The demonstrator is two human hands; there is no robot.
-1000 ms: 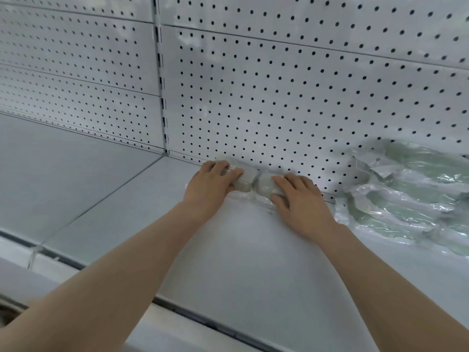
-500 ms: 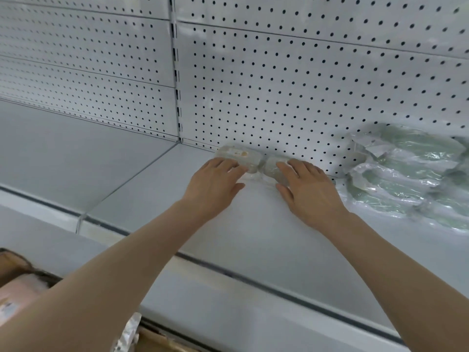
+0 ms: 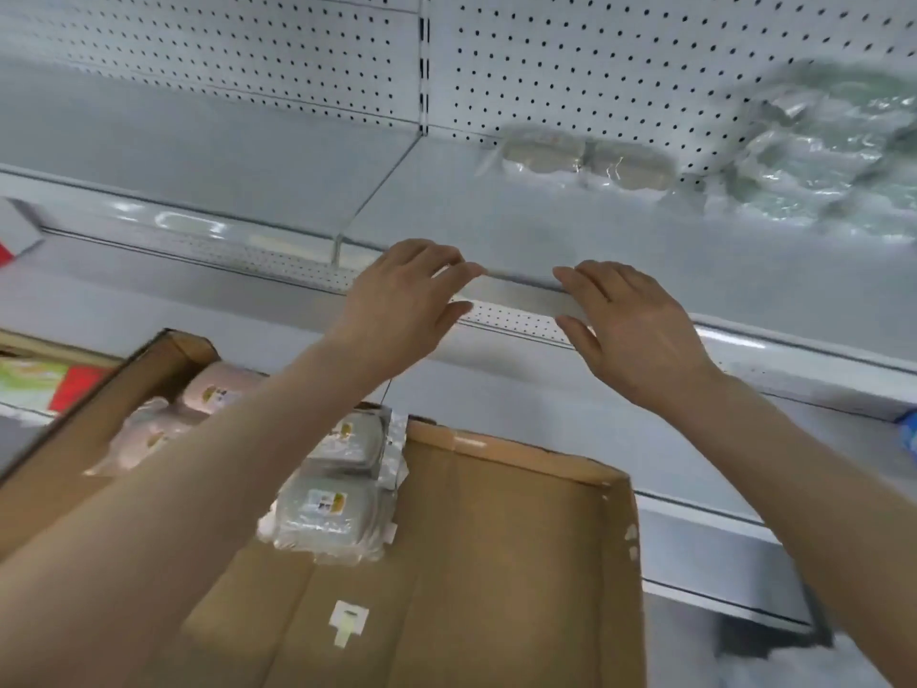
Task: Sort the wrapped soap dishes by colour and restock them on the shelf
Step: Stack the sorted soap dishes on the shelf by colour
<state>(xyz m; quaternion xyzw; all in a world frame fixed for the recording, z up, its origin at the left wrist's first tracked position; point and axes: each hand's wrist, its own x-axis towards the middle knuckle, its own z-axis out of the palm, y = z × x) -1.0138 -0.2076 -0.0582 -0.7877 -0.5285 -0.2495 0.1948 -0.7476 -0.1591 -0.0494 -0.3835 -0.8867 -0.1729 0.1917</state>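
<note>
Two grey wrapped soap dishes (image 3: 585, 161) stand side by side at the back of the white shelf (image 3: 496, 225), against the pegboard. A pile of green wrapped dishes (image 3: 823, 151) lies to their right. My left hand (image 3: 402, 300) and my right hand (image 3: 635, 330) hover empty over the shelf's front edge, fingers apart. Below them, an open cardboard box (image 3: 496, 538) holds two grey wrapped dishes (image 3: 332, 494) and pink wrapped dishes (image 3: 168, 424) at its left.
The white pegboard back wall (image 3: 595, 57) rises behind the shelf. A shelf divider joint (image 3: 377, 191) runs left of the grey dishes. Colourful packages (image 3: 44, 384) sit at the far left, and a blue item (image 3: 908, 434) at the right edge.
Both hands have let go of the two grey dishes and pulled back to the shelf's front edge. The view has tilted down, and the box has come into sight.
</note>
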